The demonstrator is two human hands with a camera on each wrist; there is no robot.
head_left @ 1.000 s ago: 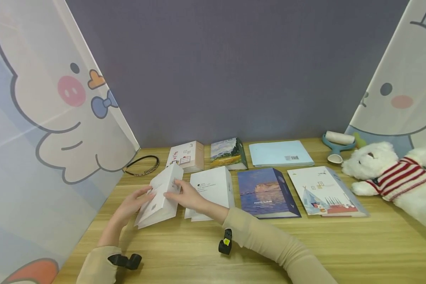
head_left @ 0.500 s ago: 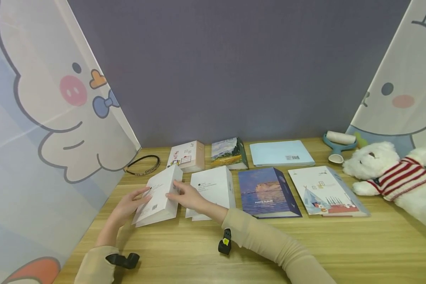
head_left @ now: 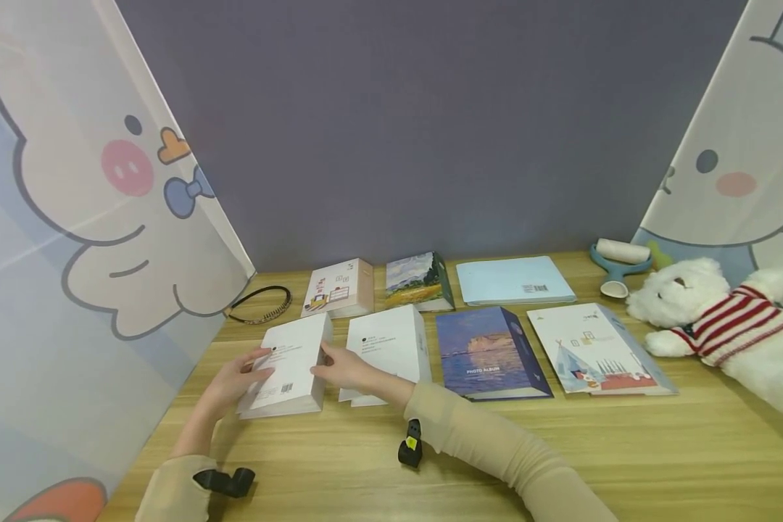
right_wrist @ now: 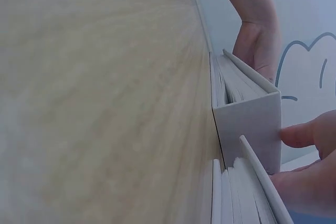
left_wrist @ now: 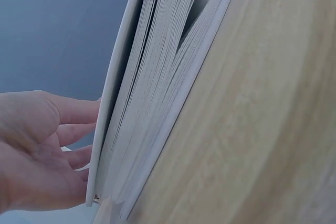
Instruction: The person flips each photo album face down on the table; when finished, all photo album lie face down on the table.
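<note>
A thick white photo album (head_left: 287, 362), with small print and a barcode on its cover, lies on the wooden table between both hands. My left hand (head_left: 235, 380) touches the cover's left edge with extended fingers. In the left wrist view that hand (left_wrist: 42, 148) lies beside the raised cover, and the page edges (left_wrist: 152, 87) fan slightly apart. My right hand (head_left: 349, 368) touches the spine. The right wrist view shows its thumb against the spine (right_wrist: 249, 129), with part of the hand (right_wrist: 310, 182) behind a second white album (head_left: 388, 348).
To the right lie a blue seascape album (head_left: 486, 355) and a tent-picture album (head_left: 594, 351). A house-picture album (head_left: 339, 286), a landscape album (head_left: 414, 283) and a light-blue one (head_left: 515, 280) form the back row. A headband (head_left: 261, 304), lint roller (head_left: 620, 264) and plush bear (head_left: 718, 319) lie at the sides.
The white album has gone from tilted, its spine side raised, to lying flatter on the table. Both hands have stayed at its sides, the right one shifting slightly with the spine.
</note>
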